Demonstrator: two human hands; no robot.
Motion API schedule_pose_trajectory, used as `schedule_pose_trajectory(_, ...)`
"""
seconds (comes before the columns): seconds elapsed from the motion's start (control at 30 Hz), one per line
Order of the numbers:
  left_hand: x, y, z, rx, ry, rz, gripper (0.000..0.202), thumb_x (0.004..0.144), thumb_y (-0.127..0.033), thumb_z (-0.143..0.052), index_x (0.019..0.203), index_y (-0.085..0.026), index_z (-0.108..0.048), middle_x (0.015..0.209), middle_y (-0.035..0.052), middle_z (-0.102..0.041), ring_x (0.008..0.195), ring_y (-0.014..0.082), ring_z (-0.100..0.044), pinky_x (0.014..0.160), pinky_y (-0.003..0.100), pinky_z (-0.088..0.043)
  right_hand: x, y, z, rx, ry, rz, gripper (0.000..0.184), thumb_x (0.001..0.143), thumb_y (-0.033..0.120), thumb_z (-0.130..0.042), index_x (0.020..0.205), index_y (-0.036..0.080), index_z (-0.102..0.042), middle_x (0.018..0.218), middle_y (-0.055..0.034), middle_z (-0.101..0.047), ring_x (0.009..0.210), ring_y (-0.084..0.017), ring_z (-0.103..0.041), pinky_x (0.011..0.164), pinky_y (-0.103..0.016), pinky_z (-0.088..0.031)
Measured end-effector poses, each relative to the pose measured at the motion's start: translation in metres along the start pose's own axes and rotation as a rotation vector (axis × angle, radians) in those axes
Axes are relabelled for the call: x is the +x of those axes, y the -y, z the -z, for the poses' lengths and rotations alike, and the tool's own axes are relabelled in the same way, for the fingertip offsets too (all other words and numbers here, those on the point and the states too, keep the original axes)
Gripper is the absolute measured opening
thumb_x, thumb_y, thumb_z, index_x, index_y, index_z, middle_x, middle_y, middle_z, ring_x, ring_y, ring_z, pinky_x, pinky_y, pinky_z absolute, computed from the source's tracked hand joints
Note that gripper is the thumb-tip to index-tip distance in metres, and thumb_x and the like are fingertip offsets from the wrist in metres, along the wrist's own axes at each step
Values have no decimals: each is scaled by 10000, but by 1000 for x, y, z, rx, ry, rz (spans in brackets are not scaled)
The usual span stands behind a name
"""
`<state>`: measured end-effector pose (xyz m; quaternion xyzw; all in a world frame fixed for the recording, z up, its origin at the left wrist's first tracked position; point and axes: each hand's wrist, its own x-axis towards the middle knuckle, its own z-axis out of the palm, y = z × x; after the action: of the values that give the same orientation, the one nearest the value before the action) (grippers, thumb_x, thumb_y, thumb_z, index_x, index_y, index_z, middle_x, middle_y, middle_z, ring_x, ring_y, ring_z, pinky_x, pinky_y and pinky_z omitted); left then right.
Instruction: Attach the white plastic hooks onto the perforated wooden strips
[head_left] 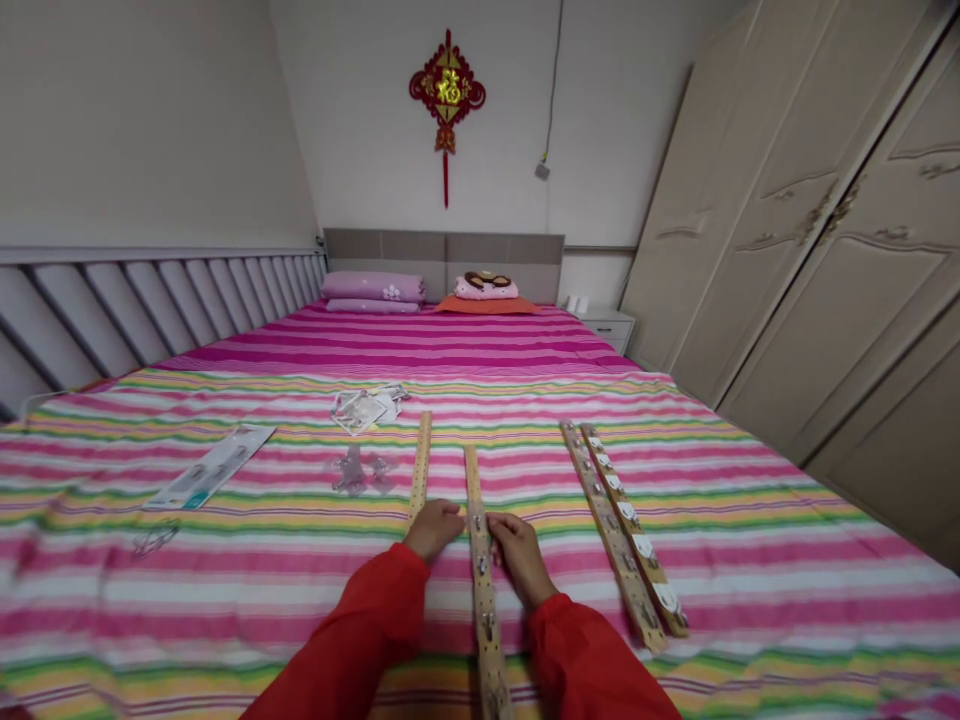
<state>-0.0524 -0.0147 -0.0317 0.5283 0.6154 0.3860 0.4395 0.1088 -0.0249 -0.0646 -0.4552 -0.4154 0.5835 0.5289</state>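
Middle strip: the perforated wooden strip (480,560) lies flat on the bed (750,560), right in front of me, between my two hands.
Long axis: it runs straight away from me, its near end under my sleeves and its far end toward the headboard.
Left hand: my left hand (433,527) sits at the strip's left edge, knuckles up and fingers curled in. It is also just at the near end of the left strip (420,465).
Right hand: my right hand (517,555) sits at the strip's right edge, fingertips bent down onto the wood.
Grip: both are curled close against the strip. I cannot tell whether either grip pinches a small part.
Nearer hand: both touch the strip. The right one lies slightly closer to me along its length.
Hooks: small metal hooks (489,625) already sit on the part of the strip near me, behind my hands. The far part shows only bare holes.
Right side: the hooked pair of strips (616,520) lies well apart to my right, slanting outward as it comes toward me, with open sheet between.
Left side: the left strip lies close by and nearly parallel, with little room there. Beyond it are a clear plastic piece (352,470), clear bags (365,407) and a packaging card (214,467).
Edges: the bed's right edge and the wardrobe (825,250) are far off.
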Motion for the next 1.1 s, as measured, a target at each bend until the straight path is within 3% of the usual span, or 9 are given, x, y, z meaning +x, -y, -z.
schedule_pose_trajectory(0.13,5,-3,47,63,-256,-90,192,601,-256,-615,751,-146,-664,640,12,-663,653,167,-619,630,266,-476,-1,-2,1,17,-30,12,306,643,419,-681,770,141,-660,356,70,-489,271,-74,-333,326,-208,-223)
schedule_pose_trajectory(0.23,10,2,85,237,-487,-142,189,656,-235,-557,789,-162,-669,722,42,-690,693,183,-630,689,302,-495,-1,-3,0,23,-50,20,299,646,425,-673,755,149,-644,349,81,-460,278,-72,-313,326,-207,-202)
schedule_pose_trajectory(0.37,19,11,116,512,-591,-151,268,724,-239,-515,917,-135,-669,866,92,-699,809,216,-645,771,334,-505,-2,-2,-1,24,-71,34,288,643,421,-671,738,151,-639,357,82,-450,293,-70,-305,327,-207,-186)
schedule_pose_trajectory(0.5,29,15,119,705,-546,-156,314,748,-187,-489,1007,-121,-654,1006,118,-668,993,233,-608,887,320,-462,-4,1,-1,47,-49,14,280,653,413,-665,749,152,-638,365,80,-462,291,-67,-295,328,-207,-184)
schedule_pose_trajectory(0.7,34,15,117,829,-464,-135,233,745,-126,-464,831,-137,-680,859,96,-649,873,218,-610,824,311,-465,-6,5,-1,101,-67,7,282,633,406,-683,753,156,-630,384,74,-478,299,-65,-304,331,-201,-178)
schedule_pose_trajectory(0.8,29,16,122,857,-459,-127,231,744,-109,-456,805,-139,-677,882,96,-648,881,206,-605,818,296,-459,-6,5,-2,116,-73,19,281,630,396,-684,762,154,-631,392,75,-484,300,-63,-307,329,-199,-178)
schedule_pose_trajectory(0.97,17,12,129,815,-490,-132,214,777,-176,-467,824,-156,-675,910,89,-683,884,218,-618,766,291,-460,-6,5,-1,144,-72,19,293,607,382,-695,773,151,-623,412,73,-507,299,-55,-319,324,-193,-182)
schedule_pose_trajectory(1.1,6,3,127,625,-536,-138,184,755,-206,-492,797,-183,-670,794,49,-700,773,201,-636,683,277,-464,-5,5,-2,172,-68,21,304,597,379,-709,775,151,-616,440,65,-532,299,-47,-323,321,-186,-175)
